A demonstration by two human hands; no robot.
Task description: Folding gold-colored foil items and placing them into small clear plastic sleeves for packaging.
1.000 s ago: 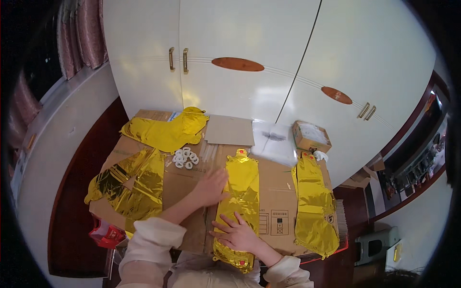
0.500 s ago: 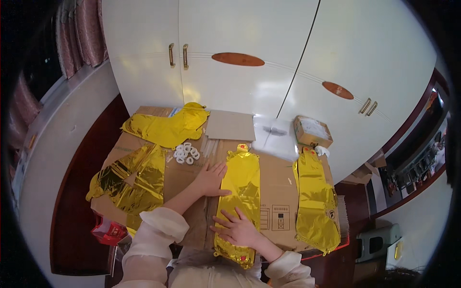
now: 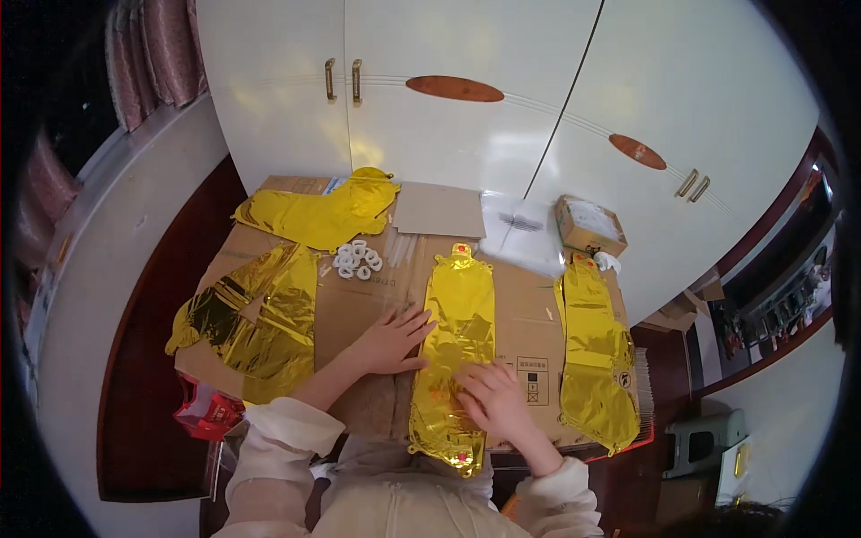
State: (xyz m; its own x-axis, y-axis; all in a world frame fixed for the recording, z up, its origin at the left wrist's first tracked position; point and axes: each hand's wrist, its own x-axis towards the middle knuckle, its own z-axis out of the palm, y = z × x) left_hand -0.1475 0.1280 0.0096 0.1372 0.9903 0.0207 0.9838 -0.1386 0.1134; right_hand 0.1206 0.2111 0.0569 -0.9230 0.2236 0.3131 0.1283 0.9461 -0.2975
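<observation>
Hands flat, fingers spread: left hand (image 3: pixel 391 342) presses the flattened brown cardboard sheet (image 3: pixel 359 309) beside the long gold foil balloon (image 3: pixel 456 345), right hand (image 3: pixel 492 400) rests on that balloon's lower half.

Both hands (image 3: pixel 446 372) flat on gold foil balloon (image 3: pixel 457 327)

**Flattened cardboard as the work surface**

A sheet of flattened brown cardboard (image 3: pixel 359 309) carries everything. The long gold foil balloon (image 3: pixel 457 345) lies flat on it, pressed under the right hand (image 3: pixel 493 403), with the left hand (image 3: pixel 390 341) at its left edge. Well right of the hands lies a second long gold balloon (image 3: pixel 592 359). Left of them lies a crumpled gold foil piece (image 3: pixel 260 323). Beyond the left hand sit small white rings (image 3: pixel 359 260), another gold balloon (image 3: pixel 318 215), and a plain card sheet (image 3: pixel 439 208).
</observation>
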